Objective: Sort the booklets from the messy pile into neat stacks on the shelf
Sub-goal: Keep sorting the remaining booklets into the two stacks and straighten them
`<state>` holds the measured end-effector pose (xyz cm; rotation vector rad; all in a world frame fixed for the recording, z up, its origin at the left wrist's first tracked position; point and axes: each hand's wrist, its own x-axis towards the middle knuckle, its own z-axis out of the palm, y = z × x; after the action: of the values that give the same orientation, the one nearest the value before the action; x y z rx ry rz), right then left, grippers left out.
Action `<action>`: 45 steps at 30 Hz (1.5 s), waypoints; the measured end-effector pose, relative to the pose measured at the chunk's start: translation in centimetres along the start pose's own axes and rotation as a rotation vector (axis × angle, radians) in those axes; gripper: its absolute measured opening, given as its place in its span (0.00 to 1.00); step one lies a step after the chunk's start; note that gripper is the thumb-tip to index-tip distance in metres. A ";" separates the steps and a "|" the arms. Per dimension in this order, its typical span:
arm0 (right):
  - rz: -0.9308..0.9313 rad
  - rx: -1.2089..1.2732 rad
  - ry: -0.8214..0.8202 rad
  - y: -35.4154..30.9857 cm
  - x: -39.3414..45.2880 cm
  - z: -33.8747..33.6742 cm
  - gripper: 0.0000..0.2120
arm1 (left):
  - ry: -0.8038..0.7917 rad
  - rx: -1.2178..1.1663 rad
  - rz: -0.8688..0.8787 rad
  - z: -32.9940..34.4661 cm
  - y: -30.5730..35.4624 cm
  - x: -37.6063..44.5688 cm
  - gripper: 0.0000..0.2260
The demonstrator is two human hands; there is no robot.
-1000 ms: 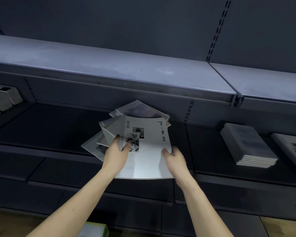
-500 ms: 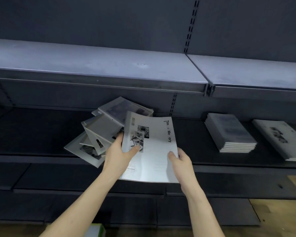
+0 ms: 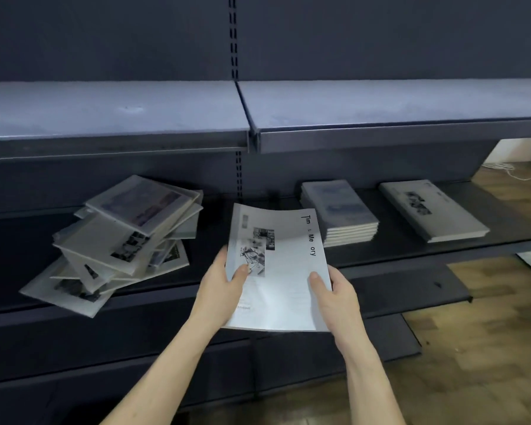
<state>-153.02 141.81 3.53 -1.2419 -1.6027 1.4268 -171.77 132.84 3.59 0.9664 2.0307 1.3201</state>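
both hands hold booklet [image 3: 281, 265] reading "me ory".

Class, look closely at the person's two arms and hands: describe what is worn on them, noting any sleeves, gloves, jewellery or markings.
Both forearms are bare up to the frame's lower edge, with no sleeves visible. The left hand and right hand wear no gloves. No rings, watch, bracelets or markings show.

- Held booklet [image 3: 284, 271]: pale grey-white cover, black lettering along its right edge, small black-and-white photo patches at left.
- Messy pile [image 3: 117, 243], left: grey-white covers with dark photo patches.
- Right stacks [image 3: 339, 210]: grey covers, bluish smudges; far-right stack [image 3: 432, 210] has black blotches.
- Shelf [image 3: 411, 253]: dark navy.
- Floor [image 3: 488, 348]: brown wood grain.
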 end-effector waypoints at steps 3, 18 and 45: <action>0.030 0.016 -0.013 0.5 0.1 -3.2 0.11 | -0.022 -0.022 0.043 2.8 1.4 -0.5 0.19; 0.104 0.043 0.281 2.2 1.5 -12.3 0.12 | -0.224 -0.060 0.144 12.9 7.0 2.3 0.17; 0.168 0.055 0.300 4.5 10.0 -32.3 0.21 | -0.310 -0.045 0.118 34.7 14.9 7.9 0.15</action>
<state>-125.91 162.50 4.30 -1.5070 -1.2755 1.3007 -146.52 162.01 3.66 1.2046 1.7258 1.1844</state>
